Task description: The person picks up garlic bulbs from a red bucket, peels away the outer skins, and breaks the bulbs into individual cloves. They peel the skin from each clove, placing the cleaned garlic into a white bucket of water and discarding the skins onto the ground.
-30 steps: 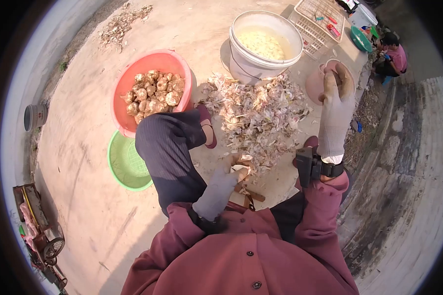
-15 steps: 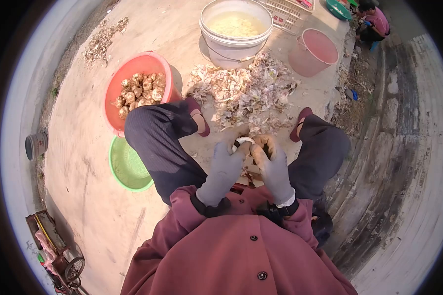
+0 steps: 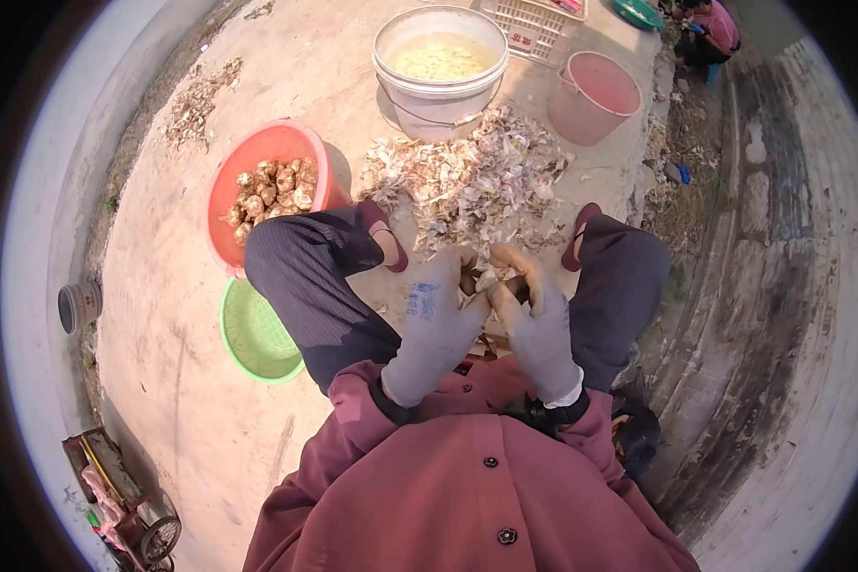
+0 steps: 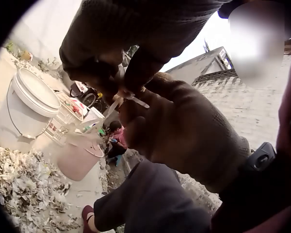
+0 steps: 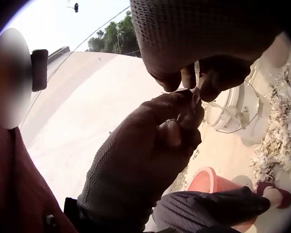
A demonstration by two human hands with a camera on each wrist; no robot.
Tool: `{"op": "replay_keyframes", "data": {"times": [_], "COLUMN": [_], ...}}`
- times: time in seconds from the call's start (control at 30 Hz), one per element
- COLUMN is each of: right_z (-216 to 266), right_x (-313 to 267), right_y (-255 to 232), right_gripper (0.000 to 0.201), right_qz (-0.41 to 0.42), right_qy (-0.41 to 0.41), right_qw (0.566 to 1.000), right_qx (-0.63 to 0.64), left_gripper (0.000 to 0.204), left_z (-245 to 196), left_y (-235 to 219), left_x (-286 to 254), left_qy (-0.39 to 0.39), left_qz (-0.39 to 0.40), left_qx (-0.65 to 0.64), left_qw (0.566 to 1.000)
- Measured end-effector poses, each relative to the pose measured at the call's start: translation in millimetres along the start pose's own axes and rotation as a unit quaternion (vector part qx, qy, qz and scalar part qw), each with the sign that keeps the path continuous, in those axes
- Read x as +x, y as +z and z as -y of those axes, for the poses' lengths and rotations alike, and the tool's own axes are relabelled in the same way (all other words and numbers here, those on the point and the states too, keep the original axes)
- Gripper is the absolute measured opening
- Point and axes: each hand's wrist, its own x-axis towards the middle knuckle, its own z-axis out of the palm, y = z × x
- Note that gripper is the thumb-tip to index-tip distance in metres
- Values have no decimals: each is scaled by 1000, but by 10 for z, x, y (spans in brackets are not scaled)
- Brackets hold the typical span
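Observation:
Both hands wear pale gloves with browned fingertips and meet in front of the lap. The left hand (image 3: pixel 437 329) curls round a garlic piece (image 3: pixel 484 278), largely covered by fingers. From the other side the right hand (image 3: pixel 543 338) pinches at it with thumb and fingers. In the right wrist view a pale clove (image 5: pixel 170 132) lies in the left hand (image 5: pixel 140 150), with the right hand (image 5: pixel 203 34) above. A thin whitish strip (image 4: pixel 138 101) shows between the fingertips in the left wrist view, near the right hand (image 4: pixel 184 126).
Loose peel (image 3: pixel 472 176) is heaped between the feet. Beyond stand a white bucket (image 3: pixel 429 103) holding pale cloves in liquid, a pink bucket (image 3: pixel 582 119) and a crate (image 3: pixel 534 33). Left are a red basin (image 3: pixel 221 205) of bulbs and a green basket (image 3: pixel 257 334). A person (image 3: pixel 715 29) crouches at upper right.
The right hand came back from over the pink bucket to the left hand. Both hands are now together at the garlic, slightly higher than half a second ago. The head view has shifted.

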Motion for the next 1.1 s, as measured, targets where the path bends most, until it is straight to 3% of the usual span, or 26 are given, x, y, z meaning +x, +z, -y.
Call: {"op": "replay_keyframes", "data": {"times": [0.03, 0.1, 0.23, 0.53, 0.6, 0.63, 0.7, 0.77, 0.8, 0.93, 1.0, 1.03, 1.1], "right_z": [9, 27, 58, -47, -86, -70, 20, 112, 156, 307, 388, 373, 334], "right_x": [-3, -7, -19, 72, 95, 97, 129, 160, 169, 209, 243, 246, 254], "right_y": [-6, -2, -19, -72, -69, -80, -116, -191, -234, -315, -321, -308, -257], "right_gripper": [33, 32, 30, 17, 10, 10, 12, 15, 19, 26, 29, 29, 29], "right_qz": [0, -31, -28, -10, -26, -31, -25, -4, 26, 50, 74, 74, 74], "right_qy": [0, -124, -118, -211, -76, -74, 99, 134, 169, 160, 162, 163, 97], "right_qw": [1000, 986, 988, 964, 996, 996, 987, 981, 973, 963, 963, 963, 982], "right_qx": [-1, -104, -96, -160, -28, -29, 125, 139, 152, 213, 201, 203, 143], "left_gripper": [38, 37, 39, 37, 34, 31, 30, 30, 30, 33, 39, 39, 45], "left_z": [0, 6, 19, -77, -54, 6, 35, 1, 39, 124, 34, -24, -134], "left_y": [26, 20, -16, -75, -61, -53, -83, -146, -169, -250, -187, -153, -126], "left_x": [-5, -15, -52, -27, -21, -24, -30, -28, -21, -13, -10, 19, 89], "left_qy": [16, 32, 45, 5, -6, -5, -3, -126, -125, -152, -49, -50, 120], "left_qz": [-13, -27, -14, 53, 53, 45, 43, 23, 32, 55, 8, 8, -18], "left_qx": [-10, -20, -3, -61, -94, -134, -172, -261, -259, -247, -261, -259, -69], "left_qw": [1000, 999, 999, 997, 994, 990, 984, 957, 957, 955, 964, 965, 990]}}
